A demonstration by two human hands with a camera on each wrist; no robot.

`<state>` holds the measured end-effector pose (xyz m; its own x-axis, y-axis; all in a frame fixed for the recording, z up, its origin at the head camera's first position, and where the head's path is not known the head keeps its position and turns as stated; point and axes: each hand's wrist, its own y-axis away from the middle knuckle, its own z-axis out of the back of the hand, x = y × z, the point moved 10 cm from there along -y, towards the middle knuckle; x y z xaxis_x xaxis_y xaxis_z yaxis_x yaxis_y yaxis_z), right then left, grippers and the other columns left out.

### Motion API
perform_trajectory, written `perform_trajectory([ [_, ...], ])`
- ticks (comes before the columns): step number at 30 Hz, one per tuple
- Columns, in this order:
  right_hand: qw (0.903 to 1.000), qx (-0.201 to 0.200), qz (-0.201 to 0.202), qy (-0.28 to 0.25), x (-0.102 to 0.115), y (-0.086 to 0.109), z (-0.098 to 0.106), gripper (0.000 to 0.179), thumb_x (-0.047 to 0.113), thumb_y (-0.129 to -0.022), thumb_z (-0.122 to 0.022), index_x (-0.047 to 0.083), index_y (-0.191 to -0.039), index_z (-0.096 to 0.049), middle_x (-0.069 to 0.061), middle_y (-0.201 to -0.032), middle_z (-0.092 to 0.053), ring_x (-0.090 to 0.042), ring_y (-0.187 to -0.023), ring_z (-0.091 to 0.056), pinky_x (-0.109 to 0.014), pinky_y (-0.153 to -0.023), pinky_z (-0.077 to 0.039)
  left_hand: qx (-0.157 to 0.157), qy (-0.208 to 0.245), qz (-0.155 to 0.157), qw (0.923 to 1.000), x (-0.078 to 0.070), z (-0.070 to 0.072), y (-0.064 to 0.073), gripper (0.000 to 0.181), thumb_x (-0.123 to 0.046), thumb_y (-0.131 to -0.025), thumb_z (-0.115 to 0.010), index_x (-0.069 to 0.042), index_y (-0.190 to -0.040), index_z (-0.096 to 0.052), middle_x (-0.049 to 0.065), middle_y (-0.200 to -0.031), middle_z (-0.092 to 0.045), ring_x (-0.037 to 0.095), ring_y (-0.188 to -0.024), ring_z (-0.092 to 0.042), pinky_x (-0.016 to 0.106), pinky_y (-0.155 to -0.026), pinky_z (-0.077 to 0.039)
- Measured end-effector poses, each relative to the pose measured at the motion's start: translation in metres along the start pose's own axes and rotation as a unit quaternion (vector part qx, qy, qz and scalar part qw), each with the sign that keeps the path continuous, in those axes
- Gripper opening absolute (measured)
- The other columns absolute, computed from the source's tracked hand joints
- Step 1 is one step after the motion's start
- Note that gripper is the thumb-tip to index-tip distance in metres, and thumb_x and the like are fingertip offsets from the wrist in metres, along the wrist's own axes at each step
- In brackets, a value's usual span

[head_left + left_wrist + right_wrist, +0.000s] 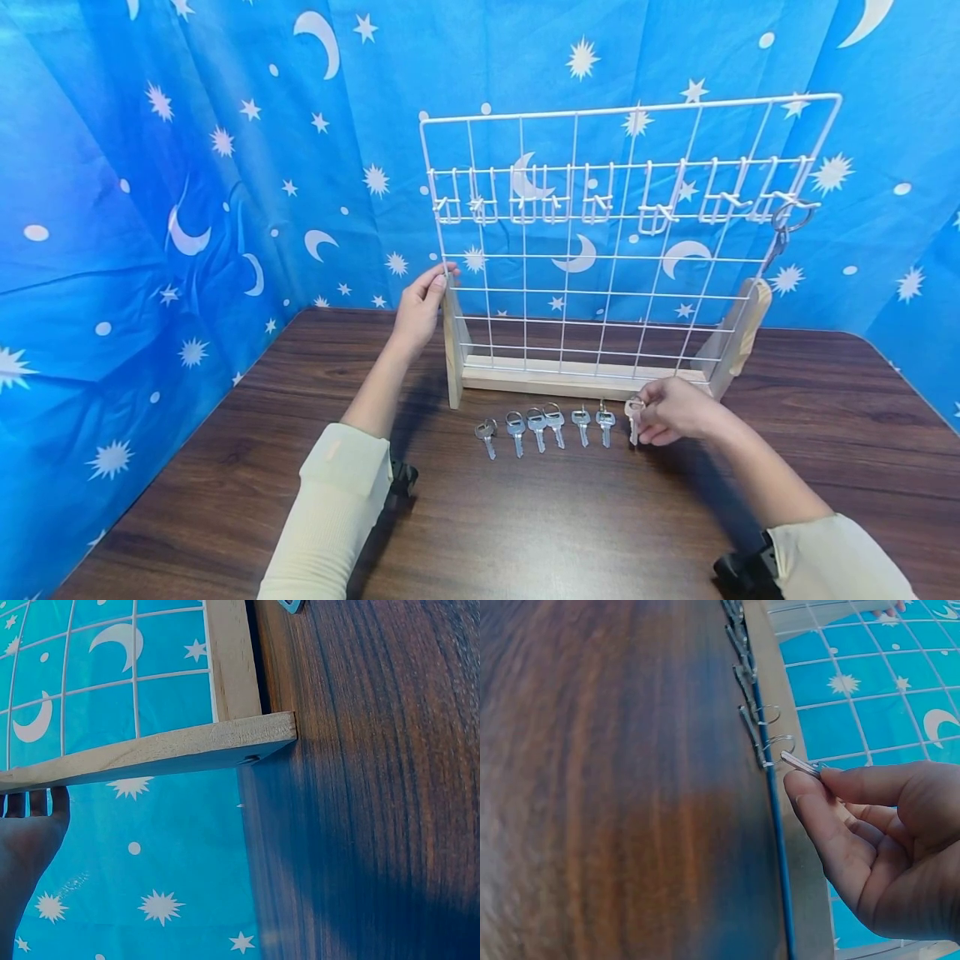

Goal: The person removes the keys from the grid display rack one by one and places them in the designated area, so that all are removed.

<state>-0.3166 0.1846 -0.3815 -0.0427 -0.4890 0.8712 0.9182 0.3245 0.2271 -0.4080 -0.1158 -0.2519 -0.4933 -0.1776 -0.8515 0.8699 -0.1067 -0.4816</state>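
Observation:
A white wire grid rack (pixel 570 292) with wooden sides stands on the table. My left hand (pixel 422 307) grips the upper end of its left wooden side; in the left wrist view that hand (pixel 30 825) has its fingers partly hidden behind the wood. In front of the rack's base, my right hand (pixel 678 410) pinches a silver key (pixel 634 417) between thumb and forefinger. The same key (pixel 801 763) shows nearly edge-on in the right wrist view. Several more keys (pixel 555 425), fitted with rings, lie in a row to its left.
White hooks (pixel 656 212) line the upper part of the grid. From the rightmost one a key on a ring (pixel 782 237) hangs above the right wooden side (pixel 742 333). A blue cloth (pixel 247 208) with moons and stars surrounds the dark wooden table (pixel 540 533).

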Motion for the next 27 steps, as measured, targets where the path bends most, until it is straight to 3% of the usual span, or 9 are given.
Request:
perform_trajectory([
  [11,0.9997,0.001,-0.023,-0.011,-0.014,-0.006,-0.007,0.005,-0.008,-0.083,-0.049,-0.005,-0.081,-0.052,-0.008,-0.066,-0.061,-0.014,-0.058,-0.061,-0.028,-0.054,-0.053,-0.003,-0.011,0.003,0.9999,0.001,0.001,0.001,0.035,-0.021,-0.101,-0.038,-0.006,-0.128,-0.053,0.011,-0.123,-0.058,0.021,-0.115,-0.051,0.037,-0.097,-0.041],
  [21,0.9991,-0.013,-0.035,0.020,-0.016,-0.006,-0.007,0.015,-0.005,-0.086,-0.054,0.001,-0.074,-0.048,-0.004,-0.062,-0.059,-0.013,-0.055,-0.059,-0.027,-0.051,-0.052,-0.001,-0.009,0.002,1.0000,0.000,0.000,0.000,0.035,-0.021,-0.101,-0.038,-0.003,-0.128,-0.052,0.012,-0.123,-0.057,0.022,-0.114,-0.052,0.036,-0.098,-0.040],
  [27,0.9985,-0.021,-0.048,0.018,-0.022,-0.010,-0.005,0.005,-0.003,-0.085,-0.057,-0.009,-0.085,-0.055,-0.003,-0.061,-0.057,-0.013,-0.054,-0.059,-0.028,-0.051,-0.051,-0.003,-0.006,0.000,1.0000,0.001,0.000,0.000,0.036,-0.020,-0.101,-0.038,-0.001,-0.129,-0.052,0.012,-0.123,-0.057,0.022,-0.114,-0.052,0.034,-0.099,-0.039],
])
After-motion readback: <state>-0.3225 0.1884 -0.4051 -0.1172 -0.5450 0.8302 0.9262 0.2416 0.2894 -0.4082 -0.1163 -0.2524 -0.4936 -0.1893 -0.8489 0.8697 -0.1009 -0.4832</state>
